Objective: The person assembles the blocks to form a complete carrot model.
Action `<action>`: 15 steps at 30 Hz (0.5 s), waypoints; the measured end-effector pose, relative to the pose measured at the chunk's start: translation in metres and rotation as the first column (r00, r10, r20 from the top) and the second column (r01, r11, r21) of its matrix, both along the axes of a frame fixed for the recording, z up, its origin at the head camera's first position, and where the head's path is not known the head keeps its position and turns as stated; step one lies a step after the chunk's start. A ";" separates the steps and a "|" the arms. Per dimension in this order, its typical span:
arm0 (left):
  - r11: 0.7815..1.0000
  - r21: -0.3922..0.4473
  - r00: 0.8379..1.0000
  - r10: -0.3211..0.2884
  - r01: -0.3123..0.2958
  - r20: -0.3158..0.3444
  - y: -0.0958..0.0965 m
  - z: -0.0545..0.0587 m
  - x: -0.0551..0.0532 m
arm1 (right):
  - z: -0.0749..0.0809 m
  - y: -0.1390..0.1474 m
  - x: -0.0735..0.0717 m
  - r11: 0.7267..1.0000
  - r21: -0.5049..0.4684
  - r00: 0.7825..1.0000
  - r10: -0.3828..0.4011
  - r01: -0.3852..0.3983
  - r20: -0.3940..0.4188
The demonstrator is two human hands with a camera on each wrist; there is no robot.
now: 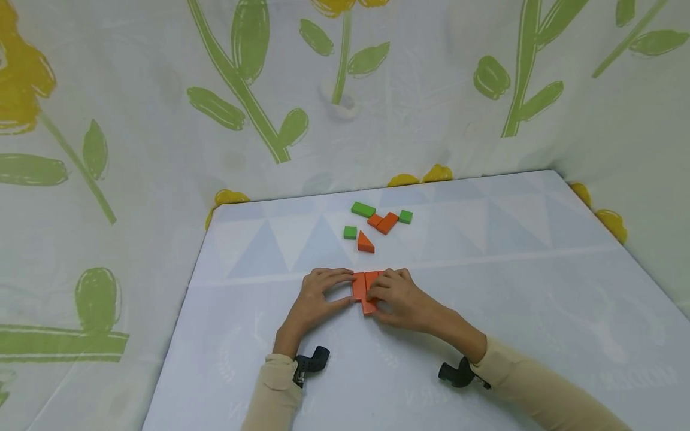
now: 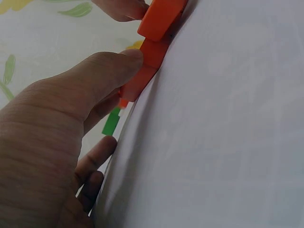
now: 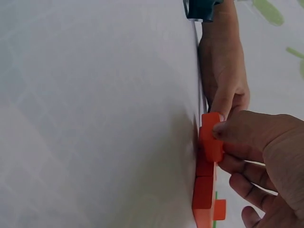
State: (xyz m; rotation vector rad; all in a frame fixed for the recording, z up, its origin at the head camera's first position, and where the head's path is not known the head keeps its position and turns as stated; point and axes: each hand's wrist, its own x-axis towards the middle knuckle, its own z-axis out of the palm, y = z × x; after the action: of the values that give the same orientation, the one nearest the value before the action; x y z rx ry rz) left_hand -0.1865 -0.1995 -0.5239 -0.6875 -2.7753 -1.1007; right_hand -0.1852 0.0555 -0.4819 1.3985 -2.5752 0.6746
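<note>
Several orange blocks (image 1: 359, 287) lie side by side on the table between the two hands. My left hand (image 1: 314, 299) holds the leftmost one, index finger at its far corner and thumb at its near corner. In the left wrist view that thumb (image 2: 116, 66) presses against an orange side. From the right, my right hand (image 1: 406, 302) pinches an orange rectangular block (image 3: 212, 137) between thumb and fingers. This block sits raised over the others and juts toward the near side. The right fingers hide part of the row in the head view.
Beyond the hands lie an orange triangular block (image 1: 365, 242), a small green block (image 1: 350, 233), a long green block (image 1: 363, 209), another green block (image 1: 406, 216) and two touching orange blocks (image 1: 387, 223). A flower-printed curtain (image 1: 162, 120) stands behind the table (image 1: 259, 251).
</note>
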 end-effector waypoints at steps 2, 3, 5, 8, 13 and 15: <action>1.000 0.001 1.000 0.001 -0.001 -0.001 0.000 0.000 0.000 | -0.001 0.000 0.000 1.000 0.001 1.000 0.000 0.000 -0.006; 1.000 0.001 1.000 0.002 -0.002 0.002 0.000 -0.001 0.000 | -0.002 -0.001 0.000 1.000 0.001 1.000 0.000 0.000 -0.010; 1.000 0.000 1.000 0.002 -0.002 0.008 0.000 -0.001 0.000 | -0.004 -0.001 0.000 1.000 0.001 1.000 0.002 -0.002 -0.023; 1.000 0.000 1.000 0.000 0.000 0.011 0.000 -0.001 0.000 | -0.006 -0.001 0.000 1.000 0.009 0.999 0.003 -0.003 -0.045; 1.000 0.001 1.000 0.002 -0.002 0.002 0.000 0.000 0.001 | -0.009 -0.001 0.002 1.000 0.024 0.997 0.000 0.002 -0.072; 1.000 0.001 1.000 0.003 -0.003 0.007 0.001 0.000 0.001 | -0.006 0.000 0.002 1.000 0.022 0.998 -0.010 0.011 -0.059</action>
State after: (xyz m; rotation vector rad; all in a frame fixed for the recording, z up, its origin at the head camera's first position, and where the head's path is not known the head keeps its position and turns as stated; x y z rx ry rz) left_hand -0.1856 -0.1989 -0.5234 -0.6801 -2.7803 -1.1056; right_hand -0.1835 0.0553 -0.4881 1.3888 -2.5501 0.5962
